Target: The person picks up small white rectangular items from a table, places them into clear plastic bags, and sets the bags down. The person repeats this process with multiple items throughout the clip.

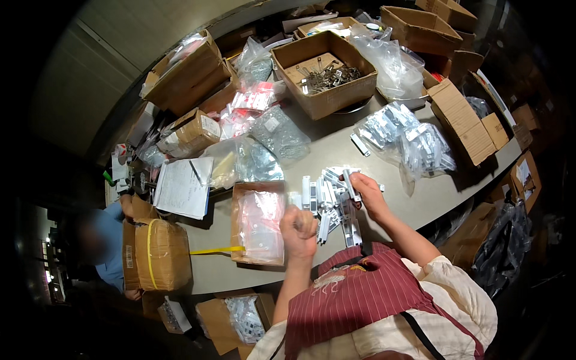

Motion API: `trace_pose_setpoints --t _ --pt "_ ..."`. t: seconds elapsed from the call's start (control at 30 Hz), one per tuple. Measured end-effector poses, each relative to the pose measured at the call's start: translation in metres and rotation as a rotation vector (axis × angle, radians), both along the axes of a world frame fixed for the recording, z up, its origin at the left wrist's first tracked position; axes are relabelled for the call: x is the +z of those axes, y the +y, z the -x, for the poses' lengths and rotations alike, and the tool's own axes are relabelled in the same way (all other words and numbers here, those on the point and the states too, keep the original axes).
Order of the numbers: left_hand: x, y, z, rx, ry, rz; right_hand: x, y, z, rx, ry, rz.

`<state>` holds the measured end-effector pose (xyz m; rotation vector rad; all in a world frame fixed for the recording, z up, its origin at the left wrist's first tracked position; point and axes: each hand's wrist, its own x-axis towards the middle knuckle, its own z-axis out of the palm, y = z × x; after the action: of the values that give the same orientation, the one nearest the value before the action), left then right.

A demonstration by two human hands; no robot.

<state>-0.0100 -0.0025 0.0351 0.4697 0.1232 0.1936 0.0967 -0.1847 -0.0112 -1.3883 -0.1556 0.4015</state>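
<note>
In my right hand [368,193] I grip a slim silver-white metal piece [349,183], held upright between thumb and fingers. Below it on the table lies a loose pile of similar long, narrow white-and-silver pieces [327,204], some crossing each other. My left hand [299,230] is closed like a fist at the pile's left side, slightly blurred; whatever its fingers may hold is hidden. Just left of that hand stands an open shallow cardboard box [235,207] with flat clear plastic bags [259,219] in it.
Bagged metal pieces [390,129] lie at the back right. Behind them stands a cardboard box of metal parts [324,99]. Left are a notebook with a pen [180,186] and a taped carton [162,255]; another person [105,240] is beside it. A yellow strap [216,250] crosses the table edge.
</note>
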Motion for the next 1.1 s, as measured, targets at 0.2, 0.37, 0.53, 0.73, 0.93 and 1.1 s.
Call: trace_pose_setpoints --t 0.2,0.37,0.53,0.73,0.93,1.1 --pt "-0.008 -0.006 0.002 -0.082 0.405 -0.190 -0.003 -0.004 -0.091 -0.124 -0.764 1.118" --pt "-0.024 -0.029 0.006 -0.386 0.421 -0.021 -0.047 -0.017 -0.144 -0.076 -0.794 1.337" --pt "-0.021 -0.022 0.010 -0.304 0.406 -0.253 -0.033 -0.021 -0.131 0.112 -0.191 0.552" --pt "-0.019 -0.022 -0.001 -0.182 0.362 -0.499 0.053 -0.016 -0.024 0.518 0.186 0.032" --pt "-0.021 -0.021 -0.012 -0.099 0.168 -1.066 0.038 -0.012 0.010 0.549 0.234 0.095" --pt "-0.012 -0.033 -0.010 0.181 0.209 -1.055 0.024 -0.005 0.031 0.385 0.448 -0.176"
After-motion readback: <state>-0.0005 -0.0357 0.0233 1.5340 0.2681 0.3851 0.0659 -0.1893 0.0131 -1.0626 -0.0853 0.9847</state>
